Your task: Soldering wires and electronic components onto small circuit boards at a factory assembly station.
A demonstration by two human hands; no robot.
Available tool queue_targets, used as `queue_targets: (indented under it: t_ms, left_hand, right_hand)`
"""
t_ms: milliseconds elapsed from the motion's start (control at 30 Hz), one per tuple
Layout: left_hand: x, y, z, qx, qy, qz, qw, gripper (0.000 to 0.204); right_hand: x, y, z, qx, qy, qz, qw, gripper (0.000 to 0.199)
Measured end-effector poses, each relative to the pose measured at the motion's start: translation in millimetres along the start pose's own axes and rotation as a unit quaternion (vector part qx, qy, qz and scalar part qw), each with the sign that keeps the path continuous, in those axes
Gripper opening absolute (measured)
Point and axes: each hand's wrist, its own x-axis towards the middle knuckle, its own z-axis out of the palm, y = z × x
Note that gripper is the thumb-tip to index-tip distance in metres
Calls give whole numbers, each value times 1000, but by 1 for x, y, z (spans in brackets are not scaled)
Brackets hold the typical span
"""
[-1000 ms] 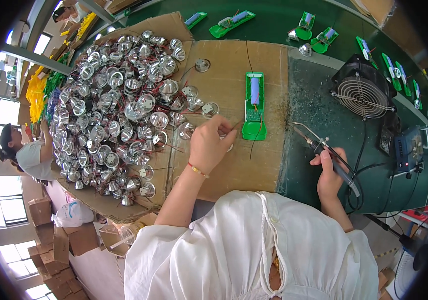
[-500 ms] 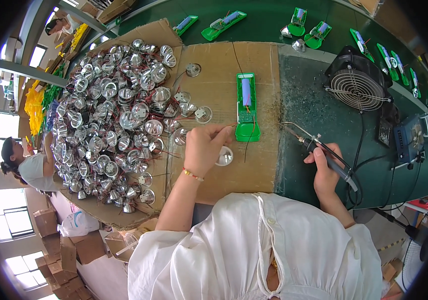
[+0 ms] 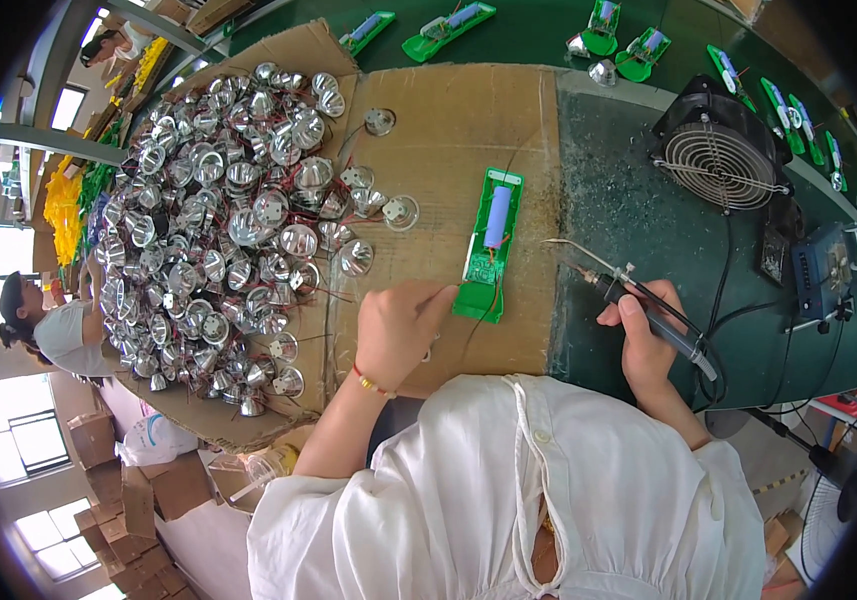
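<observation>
Green plastic housing (image 3: 478,298), a violet cell (image 3: 497,217) seated in it, lies slantwise on a cardboard sheet (image 3: 428,110). At its lower left edge the left hand (image 3: 398,325) draws thumb and forefinger together — whether they pinch the housing or a wire is hard to tell. The right hand (image 3: 645,335) grips a soldering iron (image 3: 670,335), its tip apart from the housing. Silvery reflectors (image 3: 218,240) crowd the left; a black fan (image 3: 718,165) stands at right.
</observation>
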Motion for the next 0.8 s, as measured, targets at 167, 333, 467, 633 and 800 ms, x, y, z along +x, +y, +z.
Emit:
queue_targets:
  t_ms: [167,333,467,633,800]
  left_hand:
    - [-15,-2,14,-159,59,-7,985,9]
    - [-13,-8,29,-135,88,28,987,9]
    - [-15,-3,33,-145,97,-4,985,8]
    - [-13,-2,32,-137,105,-3,985,8]
    - [-14,-4,35,-142,101,5,985,9]
  right_hand:
    - [-8,-10,9,-57,-153,-11,987,15]
    - [-10,-6,18,-102,-136,-2,985,13]
    - [-11,-10,24,-103,-146,5,984,11]
    - [-11,-10,28,-103,-134,6,986,12]
    - [-10,-10,31,-100,-132,10,986,11]
